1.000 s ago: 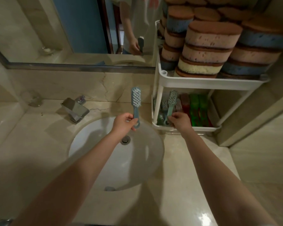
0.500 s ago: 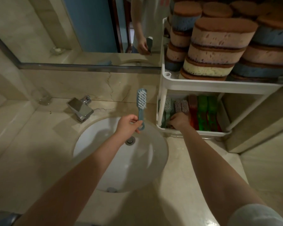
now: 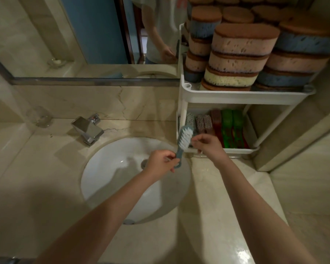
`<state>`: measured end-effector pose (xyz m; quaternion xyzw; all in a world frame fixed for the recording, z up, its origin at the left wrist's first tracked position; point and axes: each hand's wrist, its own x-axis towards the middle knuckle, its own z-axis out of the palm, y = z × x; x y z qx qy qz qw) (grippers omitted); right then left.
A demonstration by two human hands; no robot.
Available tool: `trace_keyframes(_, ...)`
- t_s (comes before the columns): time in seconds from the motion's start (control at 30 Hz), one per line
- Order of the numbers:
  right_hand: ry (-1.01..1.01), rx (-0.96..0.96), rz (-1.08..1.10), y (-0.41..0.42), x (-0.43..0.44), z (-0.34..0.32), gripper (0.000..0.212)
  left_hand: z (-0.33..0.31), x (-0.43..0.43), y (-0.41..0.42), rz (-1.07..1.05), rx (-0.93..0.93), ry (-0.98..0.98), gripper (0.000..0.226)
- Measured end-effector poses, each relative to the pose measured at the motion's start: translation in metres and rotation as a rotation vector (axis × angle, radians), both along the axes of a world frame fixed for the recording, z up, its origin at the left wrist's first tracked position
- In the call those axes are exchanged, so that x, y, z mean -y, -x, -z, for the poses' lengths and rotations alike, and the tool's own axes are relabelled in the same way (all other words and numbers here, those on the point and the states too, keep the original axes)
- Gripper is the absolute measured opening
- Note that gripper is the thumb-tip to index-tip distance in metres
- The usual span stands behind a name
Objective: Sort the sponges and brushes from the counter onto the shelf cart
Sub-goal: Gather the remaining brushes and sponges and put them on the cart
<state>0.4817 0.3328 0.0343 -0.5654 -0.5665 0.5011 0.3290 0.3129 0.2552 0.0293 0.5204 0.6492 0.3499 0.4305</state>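
Tilted rightward now, brush (image 3: 183, 142) in left hand (image 3: 160, 162) nears cart rim (image 3: 236, 150)

Home bathroom: marble counter (image 3: 217, 197) w/ round white sink (image 3: 111, 180), chrome faucet (image 3: 88, 130), wall mirror (image 3: 95, 35), shelf cart (image 3: 236, 97) w/ sponges (image 3: 242, 46).

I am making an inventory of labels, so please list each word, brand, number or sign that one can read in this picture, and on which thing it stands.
No text can be read in this picture.
Shirt in the mirror: a pink print at the top edge, cut off and blurred, not readable.
Faucet: a small red mark on the handle, no letters visible.
Blue brush, sponges, shelf cart: no labels visible.
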Motion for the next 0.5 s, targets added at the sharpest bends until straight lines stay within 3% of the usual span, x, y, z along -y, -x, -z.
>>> trace_keyframes(0.13, 0.044, -0.011, 0.034, -0.028, 0.018, -0.002, 0.012, 0.0, -0.008, -0.035, 0.05, 0.059, -0.005, 0.004)
trace_keyframes(0.37, 0.032, -0.066, 0.015, -0.053, 0.017, -0.01, 0.009, -0.01, -0.037, -0.064, 0.138, 0.026, 0.087, 0.014)
trace_keyframes(0.5, 0.01, -0.06, 0.003, -0.045, 0.006, -0.008, 0.019, -0.011, -0.044, -0.066, 0.152, -0.016, 0.081, 0.017)
